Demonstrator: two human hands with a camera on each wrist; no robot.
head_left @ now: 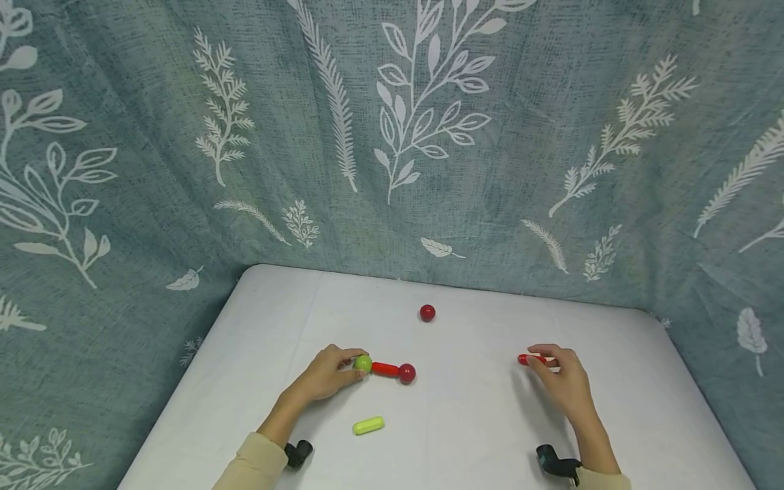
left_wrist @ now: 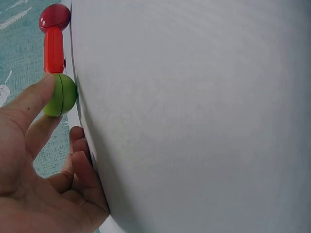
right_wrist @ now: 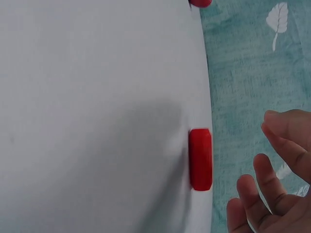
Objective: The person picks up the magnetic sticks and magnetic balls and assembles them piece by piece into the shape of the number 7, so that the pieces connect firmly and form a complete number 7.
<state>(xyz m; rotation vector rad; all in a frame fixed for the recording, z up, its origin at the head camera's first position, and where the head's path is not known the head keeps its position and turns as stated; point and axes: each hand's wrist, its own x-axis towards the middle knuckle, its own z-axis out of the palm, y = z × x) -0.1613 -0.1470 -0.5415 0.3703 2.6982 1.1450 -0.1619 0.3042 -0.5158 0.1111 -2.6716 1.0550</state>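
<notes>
My left hand [head_left: 331, 373] pinches a green ball [head_left: 363, 363] between thumb and fingers. In line with that ball are a red rod [head_left: 385, 369] and a dark red ball [head_left: 407, 373] at its far end; the left wrist view shows the same row, with the green ball [left_wrist: 62, 95] under the thumb. My right hand [head_left: 565, 381] hovers over another red rod [head_left: 530, 359] on the right of the table. In the right wrist view this rod [right_wrist: 200, 159] lies on the white surface, apart from the loosely bent fingers [right_wrist: 272, 184].
A second dark red ball [head_left: 427, 313] sits toward the back of the white table [head_left: 465, 435]. A yellow-green rod [head_left: 368, 426] lies in front of the joined-up row. Behind the table hangs a leaf-patterned green curtain [head_left: 343, 224]. Black wrist cameras [head_left: 298, 454] sit at both cuffs.
</notes>
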